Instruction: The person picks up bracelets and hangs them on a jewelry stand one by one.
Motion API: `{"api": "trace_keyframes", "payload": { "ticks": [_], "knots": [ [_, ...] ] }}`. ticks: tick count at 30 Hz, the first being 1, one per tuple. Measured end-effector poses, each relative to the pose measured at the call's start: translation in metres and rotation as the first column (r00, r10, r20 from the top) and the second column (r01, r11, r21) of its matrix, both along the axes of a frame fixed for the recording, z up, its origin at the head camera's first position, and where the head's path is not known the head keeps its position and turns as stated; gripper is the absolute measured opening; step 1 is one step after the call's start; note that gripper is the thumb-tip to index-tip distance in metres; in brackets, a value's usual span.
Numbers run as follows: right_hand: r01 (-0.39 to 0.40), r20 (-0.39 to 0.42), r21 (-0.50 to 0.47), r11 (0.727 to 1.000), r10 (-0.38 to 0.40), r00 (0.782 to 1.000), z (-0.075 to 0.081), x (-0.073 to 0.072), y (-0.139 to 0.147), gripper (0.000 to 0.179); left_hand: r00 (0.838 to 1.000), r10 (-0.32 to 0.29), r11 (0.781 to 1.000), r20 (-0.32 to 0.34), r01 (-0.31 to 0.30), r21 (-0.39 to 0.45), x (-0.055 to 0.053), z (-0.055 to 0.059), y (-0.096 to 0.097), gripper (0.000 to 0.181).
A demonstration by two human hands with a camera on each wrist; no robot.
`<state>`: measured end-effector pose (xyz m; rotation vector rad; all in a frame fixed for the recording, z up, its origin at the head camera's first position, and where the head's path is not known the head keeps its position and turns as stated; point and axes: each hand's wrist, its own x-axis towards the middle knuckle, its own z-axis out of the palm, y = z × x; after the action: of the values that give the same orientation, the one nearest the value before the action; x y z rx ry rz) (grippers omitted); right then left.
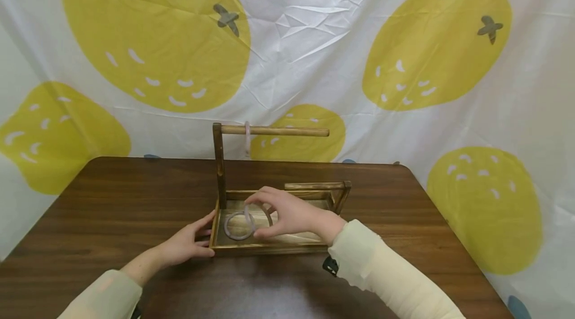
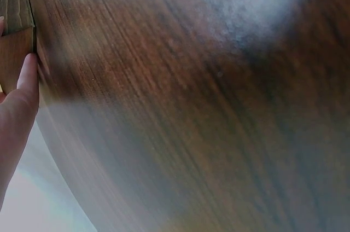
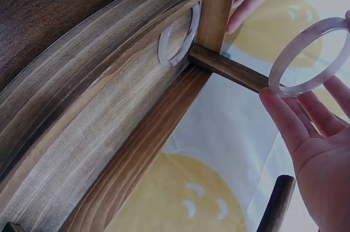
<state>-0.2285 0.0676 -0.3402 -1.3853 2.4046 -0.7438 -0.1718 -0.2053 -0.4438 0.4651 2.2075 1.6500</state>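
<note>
Ring (image 3: 290,50) is hanging over the tray (image 1: 287,247), the right hand (image 1: 287,212) pinching its rim between thumb and fingers. That pinch should be staying light but sure, clear of the second ring (image 1: 238,238) lying on the tray's floor. The left hand (image 1: 184,245) is bracing the tray's left end, fingers touching rather than wrapping it; steady, gentle pressure suits. Head view is making both rings overlap, while right wrist view is showing them apart. Only head view is showing the third ring (image 1: 247,140), hanging on the upper bar (image 1: 292,131).
</note>
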Motion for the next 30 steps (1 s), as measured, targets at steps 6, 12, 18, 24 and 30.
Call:
{"api": "trace_keyframes", "payload": {
  "ticks": [6, 12, 18, 24, 30],
  "knots": [
    [-0.005, -0.004, -0.077, 0.997, 0.005, 1.000, 0.002, 0.000, 0.002, 0.060, 1.000, -0.002, 1.000, 0.005, 0.002, 0.001, 0.000, 0.000, 0.000, 0.098],
    [-0.008, 0.006, -0.115, 0.993, 0.009, 1.000, 0.005, -0.002, 0.003, 0.060, 1.000, -0.003, 1.000, 0.014, 0.003, -0.005, 0.000, 0.003, 0.001, 0.099],
    [-0.007, -0.006, -0.149, 0.989, 0.006, 1.000, 0.007, -0.002, 0.006, 0.058, 1.000, -0.004, 1.000, 0.012, 0.005, -0.020, 0.000, 0.002, 0.001, 0.099],
    [0.014, 0.029, -0.221, 0.975, -0.007, 1.000, 0.012, -0.004, 0.010, 0.058, 1.000, -0.005, 1.000, 0.002, 0.005, -0.021, -0.001, 0.001, 0.001, 0.099],
    [0.032, 0.076, -0.289, 0.957, -0.010, 0.997, 0.014, -0.009, 0.015, 0.058, 1.000, -0.005, 1.000, -0.003, 0.005, -0.016, -0.001, 0.000, 0.001, 0.099]
  ]
}}
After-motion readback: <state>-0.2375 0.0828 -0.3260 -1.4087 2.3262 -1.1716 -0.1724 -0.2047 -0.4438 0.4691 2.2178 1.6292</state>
